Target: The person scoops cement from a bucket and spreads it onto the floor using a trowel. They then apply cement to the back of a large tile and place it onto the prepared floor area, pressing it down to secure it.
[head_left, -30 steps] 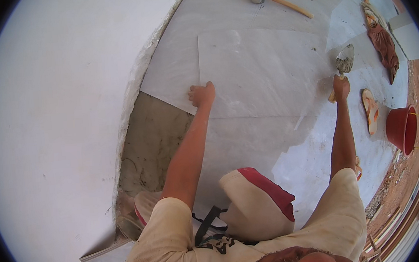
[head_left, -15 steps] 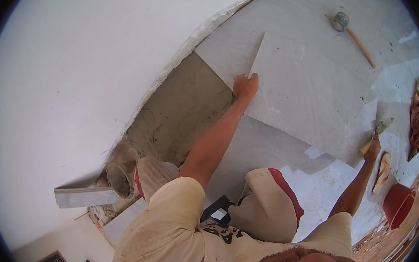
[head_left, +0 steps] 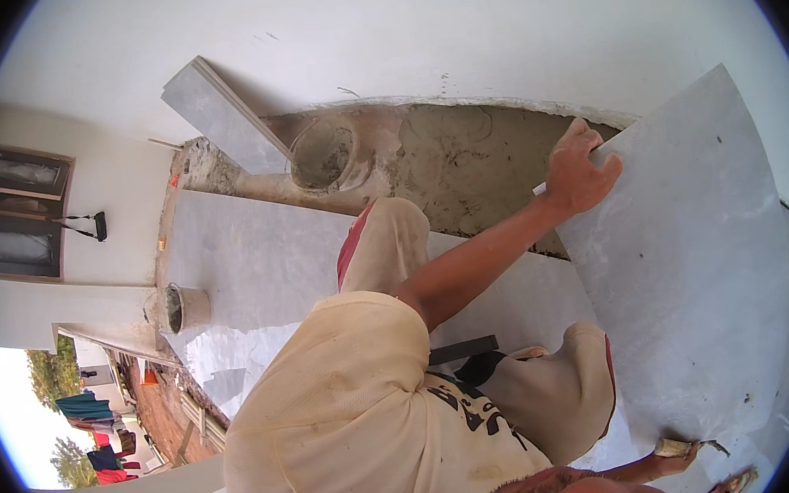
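Note:
My left hand grips the edge of a large grey tile, raised at the wall beside a bed of wet grey mortar. Low at the right, my right hand is closed on a trowel, its blade mostly hard to make out from here. My bent knees rest among the laid grey tiles.
A white wall runs along the mortar. Cut tiles lean beside a bucket; another bucket stands at the left. Beyond are a window, hanging laundry and a dirt yard.
The view has swung left toward the wall, buckets and window. My left hand has lifted the tile and moved it toward the mortar bed. My right hand still holds the trowel.

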Demonstrator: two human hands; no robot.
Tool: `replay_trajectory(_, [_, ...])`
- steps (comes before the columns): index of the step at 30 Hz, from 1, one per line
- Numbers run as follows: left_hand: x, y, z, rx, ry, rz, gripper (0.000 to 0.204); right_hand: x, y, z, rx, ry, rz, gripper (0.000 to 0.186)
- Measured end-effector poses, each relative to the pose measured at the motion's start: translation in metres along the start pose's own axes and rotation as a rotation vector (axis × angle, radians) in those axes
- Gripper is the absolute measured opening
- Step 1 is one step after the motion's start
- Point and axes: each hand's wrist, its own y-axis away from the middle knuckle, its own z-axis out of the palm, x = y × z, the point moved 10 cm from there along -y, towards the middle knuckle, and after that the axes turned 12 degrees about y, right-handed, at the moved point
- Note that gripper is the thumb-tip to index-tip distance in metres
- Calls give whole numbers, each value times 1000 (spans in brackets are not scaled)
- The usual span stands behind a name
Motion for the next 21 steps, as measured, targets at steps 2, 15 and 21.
replay_trajectory(2, [35,-23,-50,93,29,135,25,-33,29,50,-56,-59,-97,42])
replay_trajectory(15, [149,-7,-477,815,-130,522,30,-163,253,346,-638,-345,-346,50])
replay_trajectory(21, [154,70,-612,1079,-85,619,38,-163,348,464,-935,-383,-360,57])
